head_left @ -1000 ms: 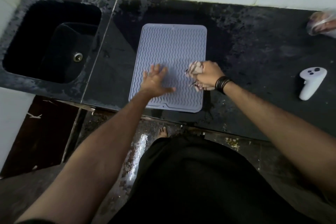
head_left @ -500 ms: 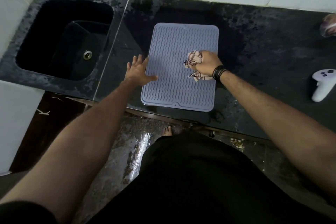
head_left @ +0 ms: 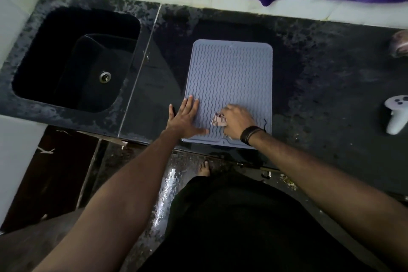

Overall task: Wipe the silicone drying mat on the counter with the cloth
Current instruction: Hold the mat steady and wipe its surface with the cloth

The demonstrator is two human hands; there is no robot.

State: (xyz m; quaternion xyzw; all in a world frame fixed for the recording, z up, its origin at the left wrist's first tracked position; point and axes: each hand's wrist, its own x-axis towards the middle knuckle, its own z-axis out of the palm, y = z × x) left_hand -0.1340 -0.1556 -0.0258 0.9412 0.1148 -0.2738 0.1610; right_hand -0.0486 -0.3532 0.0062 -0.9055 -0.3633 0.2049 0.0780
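A rectangular grey silicone mat [head_left: 229, 77] with wavy ridges and rounded corners lies flat on the dark speckled stone table [head_left: 320, 68]. The left hand [head_left: 185, 118] presses its near left corner, grip open, fingers spread flat. The right hand [head_left: 237, 122] has its grip closed on a crumpled patterned cloth [head_left: 219, 121], pressed onto the mat's near edge.

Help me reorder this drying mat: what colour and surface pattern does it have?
Pale grey-blue mat with raised wavy ridges, clearest in the head view.
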